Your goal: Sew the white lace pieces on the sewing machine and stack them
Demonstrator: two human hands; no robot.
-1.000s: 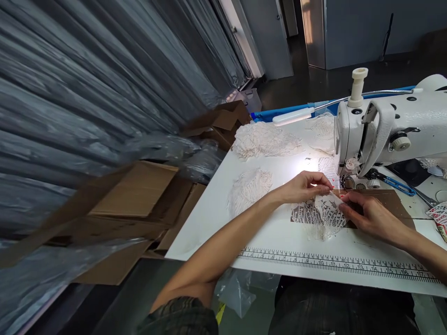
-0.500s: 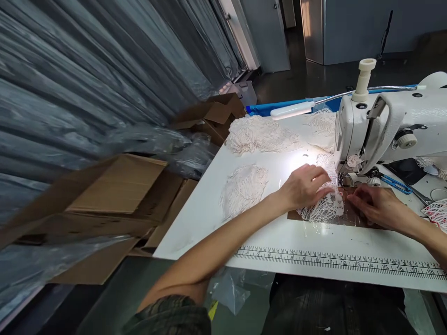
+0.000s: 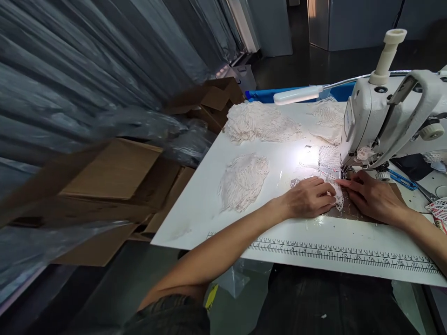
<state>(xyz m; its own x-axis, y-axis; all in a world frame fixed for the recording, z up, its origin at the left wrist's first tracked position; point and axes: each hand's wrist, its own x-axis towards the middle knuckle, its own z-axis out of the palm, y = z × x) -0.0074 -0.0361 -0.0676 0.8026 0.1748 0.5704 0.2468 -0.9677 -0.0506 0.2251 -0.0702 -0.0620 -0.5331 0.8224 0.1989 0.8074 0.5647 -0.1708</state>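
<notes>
A white lace piece (image 3: 329, 157) lies by the presser foot of the white sewing machine (image 3: 365, 116), its near end running under my fingers. My left hand (image 3: 310, 197) is closed on the lace left of the needle, fingers bent and close together. From the other side, my right hand (image 3: 373, 194) reaches in just below the presser foot, its fingertips closed at the lace's right edge. Part of the lace is hidden under both hands. Beneath them a brown plate (image 3: 352, 211) is set on the white table (image 3: 202, 223).
Lace heaps lie at the back (image 3: 260, 122) and left (image 3: 244, 181) of the table. A lamp (image 3: 298, 95) lights the sewing spot. Blue thread snips (image 3: 401, 179) rest right of the needle. A printed ruler (image 3: 314, 251) follows the front edge. Cardboard boxes (image 3: 111, 170) stand left.
My left hand has come down from a raised pose onto the lace. My right hand has shifted left to the lace's edge, and the lace has turned and spread beside the foot.
</notes>
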